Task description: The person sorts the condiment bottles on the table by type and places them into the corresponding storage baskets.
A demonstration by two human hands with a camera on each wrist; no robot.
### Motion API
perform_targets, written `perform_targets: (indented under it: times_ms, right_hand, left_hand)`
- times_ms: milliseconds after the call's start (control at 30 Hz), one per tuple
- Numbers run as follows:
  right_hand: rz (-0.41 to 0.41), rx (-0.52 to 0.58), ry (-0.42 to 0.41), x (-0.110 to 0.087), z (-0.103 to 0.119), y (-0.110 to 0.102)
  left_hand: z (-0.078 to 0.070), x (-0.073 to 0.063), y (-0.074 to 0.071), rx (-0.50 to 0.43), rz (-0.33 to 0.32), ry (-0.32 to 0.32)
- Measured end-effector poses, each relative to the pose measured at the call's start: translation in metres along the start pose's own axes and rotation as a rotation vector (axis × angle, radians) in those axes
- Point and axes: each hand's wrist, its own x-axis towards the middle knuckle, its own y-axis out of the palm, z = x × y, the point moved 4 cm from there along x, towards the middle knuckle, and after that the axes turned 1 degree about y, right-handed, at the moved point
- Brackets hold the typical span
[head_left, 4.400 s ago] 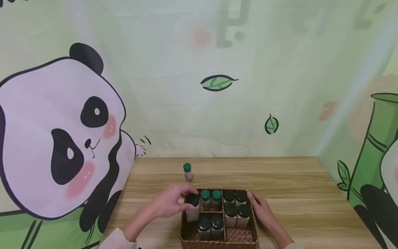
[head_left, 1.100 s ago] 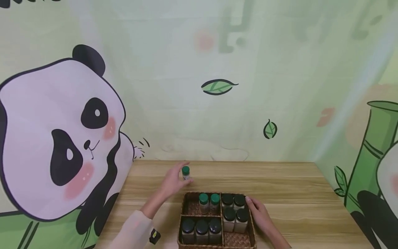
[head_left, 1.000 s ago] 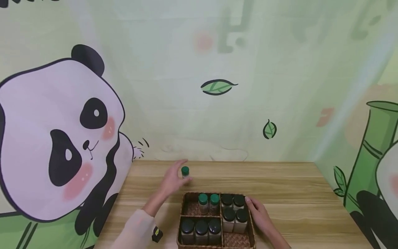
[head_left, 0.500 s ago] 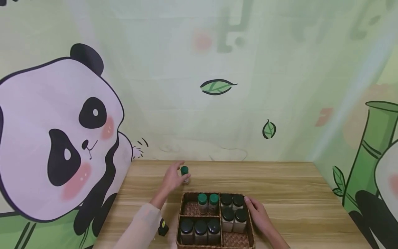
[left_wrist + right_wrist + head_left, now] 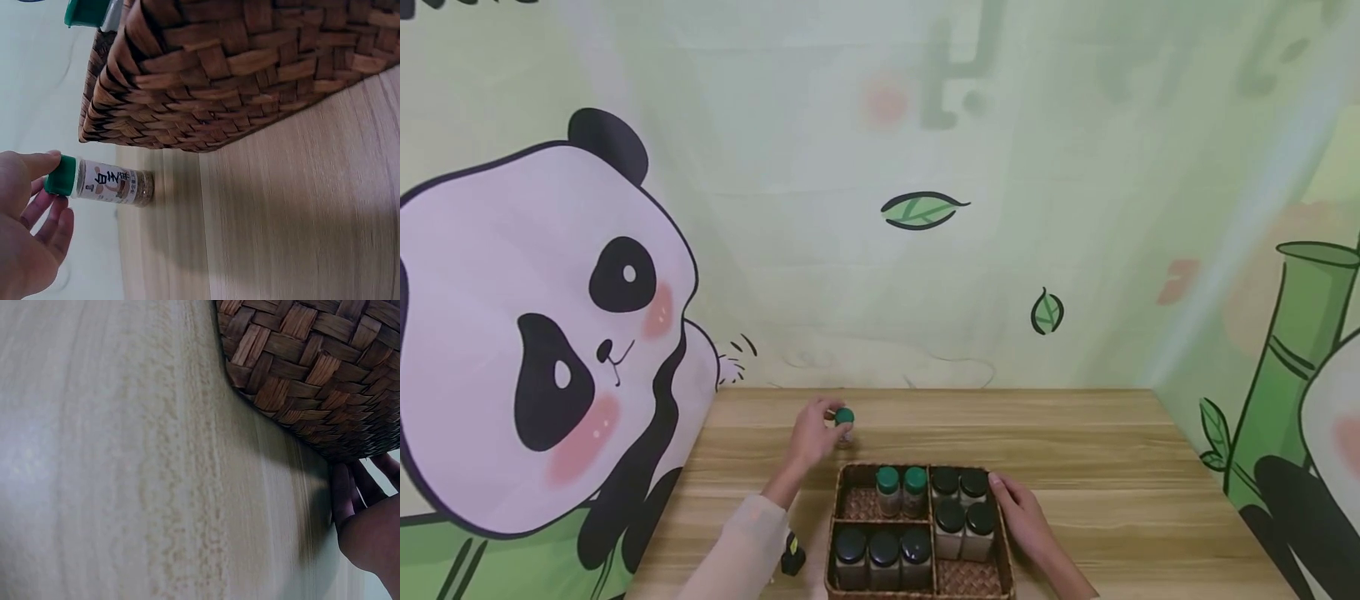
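My left hand (image 5: 814,431) pinches the green cap of a small clear spice bottle (image 5: 115,184), behind the basket's far left corner. Its label faces the left wrist camera, brown contents show at the base, and it appears upright on the table. The woven brown basket (image 5: 931,493) has dividers. Two green-capped bottles (image 5: 900,492) stand in its far left compartment, and three black-lidded jars (image 5: 883,560) fill the near left one. Several more black-lidded jars (image 5: 964,518) stand on its right side. My right hand (image 5: 1026,517) rests against the basket's right wall near the far corner, fingers fairly straight.
A small black object (image 5: 792,555) with a yellow-green mark lies left of the basket, beside my left sleeve. The wooden table (image 5: 1097,467) ends at a green backdrop (image 5: 820,275) printed with pandas and leaves.
Earlier, my left hand put a black-lidded jar into the near left compartment. It then reached to the green-capped bottle at the back, and its fingers have closed on the cap. My right hand stays put.
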Motion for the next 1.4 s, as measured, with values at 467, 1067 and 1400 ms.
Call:
perform_targets:
  times_ms: [467,1067,1400]
  right_hand:
    - [0.012,-0.028,0.0,-0.001,0.001,-0.003]
    - [0.018,-0.025,0.024,0.0,0.0,0.001]
    - [0.035,-0.033,0.053,0.0,0.001,0.0]
  left_hand:
    - [-0.041,-0.007,-0.027,0.067,0.026,0.156]
    - [-0.079,-0.072,-0.038,0.127,0.223,0.256]
    - [-0.047,-0.083,-0.01,0.074,0.239,0.19]
